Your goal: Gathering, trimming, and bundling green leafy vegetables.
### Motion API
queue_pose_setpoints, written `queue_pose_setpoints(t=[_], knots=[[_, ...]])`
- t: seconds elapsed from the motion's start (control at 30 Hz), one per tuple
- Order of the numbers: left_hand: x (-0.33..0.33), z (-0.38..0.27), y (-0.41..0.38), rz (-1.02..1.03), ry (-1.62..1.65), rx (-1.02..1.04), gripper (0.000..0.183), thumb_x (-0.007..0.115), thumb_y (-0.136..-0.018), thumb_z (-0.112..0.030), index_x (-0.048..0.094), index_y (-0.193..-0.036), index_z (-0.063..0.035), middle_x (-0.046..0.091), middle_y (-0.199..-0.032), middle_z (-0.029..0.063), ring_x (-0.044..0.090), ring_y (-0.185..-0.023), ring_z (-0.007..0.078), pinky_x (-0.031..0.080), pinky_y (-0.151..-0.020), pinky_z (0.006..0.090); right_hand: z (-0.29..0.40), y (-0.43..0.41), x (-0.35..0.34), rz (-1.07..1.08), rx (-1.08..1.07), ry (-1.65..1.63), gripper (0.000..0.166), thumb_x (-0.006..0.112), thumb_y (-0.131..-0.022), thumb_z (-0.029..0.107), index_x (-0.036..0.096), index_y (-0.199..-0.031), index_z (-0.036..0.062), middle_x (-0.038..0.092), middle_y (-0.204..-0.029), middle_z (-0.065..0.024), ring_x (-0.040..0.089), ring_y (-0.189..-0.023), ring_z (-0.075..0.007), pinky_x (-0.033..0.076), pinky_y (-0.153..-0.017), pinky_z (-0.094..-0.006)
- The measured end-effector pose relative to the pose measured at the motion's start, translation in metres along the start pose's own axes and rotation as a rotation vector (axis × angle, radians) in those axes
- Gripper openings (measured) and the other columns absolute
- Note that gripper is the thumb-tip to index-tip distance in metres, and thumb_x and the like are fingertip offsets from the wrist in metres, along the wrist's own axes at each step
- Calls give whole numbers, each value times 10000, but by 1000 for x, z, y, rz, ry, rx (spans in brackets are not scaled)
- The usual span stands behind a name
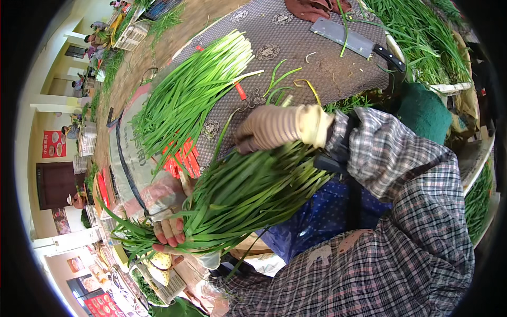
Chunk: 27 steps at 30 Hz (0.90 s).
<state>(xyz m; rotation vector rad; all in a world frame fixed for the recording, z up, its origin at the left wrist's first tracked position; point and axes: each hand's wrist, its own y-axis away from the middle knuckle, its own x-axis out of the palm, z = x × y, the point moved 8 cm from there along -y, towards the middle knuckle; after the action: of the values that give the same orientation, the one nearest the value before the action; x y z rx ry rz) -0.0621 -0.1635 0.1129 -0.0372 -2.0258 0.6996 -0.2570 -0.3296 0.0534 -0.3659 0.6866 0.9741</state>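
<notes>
My left hand (170, 234) is closed around the leafy end of a bunch of long green garlic chives (253, 190), which slants across in front of me. My right hand (273, 127), in a striped knit glove, is blurred over the upper side of the bunch. Its fingers curl downward, and I cannot tell whether they grip any stems. Beyond it, a second bundle of chives (194, 95) lies on a grey patterned cloth (273, 29), white stem ends together. A cleaver (348, 37) with a black handle rests on the cloth. Red strips (184, 160) lie partly under the leaves.
Loose chive blades (279, 77) and dirt scatter the cloth. A brown rag (311, 8) sits beside the cleaver. A white-rimmed basket (449, 87) at upper right holds more chives. Blue dotted plastic (313, 214) covers my lap. Several people and crates (132, 35) are farther off.
</notes>
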Motion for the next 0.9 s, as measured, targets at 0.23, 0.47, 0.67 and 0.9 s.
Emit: queue_pose_setpoints(t=[0.23,0.47,0.67,0.9], knots=[[-2,-1,7,144,86,-52,299,563,-899,-390,459,-752,-151,536,-707,-38,564,-719,133,382,-909,352,31,85,-13,-87,-151,363,192,529,-880,269,659,-933,139,649,-847,-93,622,-840,-294,491,-735,-402],[4,4,-3,232,28,-70,256,604,-875,-369,485,-800,-155,554,-719,-51,555,-718,104,413,-861,313,-111,188,-26,375,891,581,224,571,-853,210,685,-994,79,658,-957,-158,630,-881,-315,508,-753,-401],[59,37,-25,899,127,-329,352,659,-853,-298,512,-1074,-67,609,-996,76,636,-887,197,492,-843,348,35,79,-80,-230,-23,213,334,635,-827,166,594,-1153,106,654,-960,-129,637,-868,-312,518,-789,-376],[92,36,-18,1047,230,-441,295,624,-880,-211,487,-1061,-23,596,-1035,146,634,-912,266,497,-846,404,65,-12,15,198,-285,259,383,531,-847,140,522,-1229,125,606,-1142,-123,613,-978,-269,500,-819,-377]])
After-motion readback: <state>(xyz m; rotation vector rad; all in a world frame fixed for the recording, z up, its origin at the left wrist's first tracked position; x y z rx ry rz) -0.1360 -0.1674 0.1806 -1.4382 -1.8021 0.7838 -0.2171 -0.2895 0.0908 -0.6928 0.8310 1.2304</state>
